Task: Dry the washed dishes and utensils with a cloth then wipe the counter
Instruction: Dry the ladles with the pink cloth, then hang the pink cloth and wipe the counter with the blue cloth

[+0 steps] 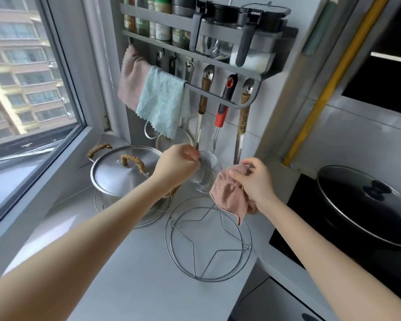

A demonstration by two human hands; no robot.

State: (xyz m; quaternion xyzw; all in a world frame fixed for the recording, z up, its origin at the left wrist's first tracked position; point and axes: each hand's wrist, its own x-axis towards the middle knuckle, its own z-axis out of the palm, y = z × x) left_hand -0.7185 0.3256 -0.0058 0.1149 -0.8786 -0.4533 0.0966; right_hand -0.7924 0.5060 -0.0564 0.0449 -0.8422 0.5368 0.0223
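The left hand pinches the wooden-handled steel ladle near its bowl, hanging just ahead. Close to its right, the right hand clutches the soft pink waffle-weave cloth. The ladle is probably light, rigid and slippery when wet, so steady it at the stem.

Counter with pot, wire trivet

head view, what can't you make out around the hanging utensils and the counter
All in the head view:
- what the left hand pinches beside the skimmer: its own fingers cover it
- right handle of the steel pot: mostly behind the left forearm
- tops of the strainers: behind the blue cloth
- the black pan: cut by the right edge
- the spice jar labels: blurred
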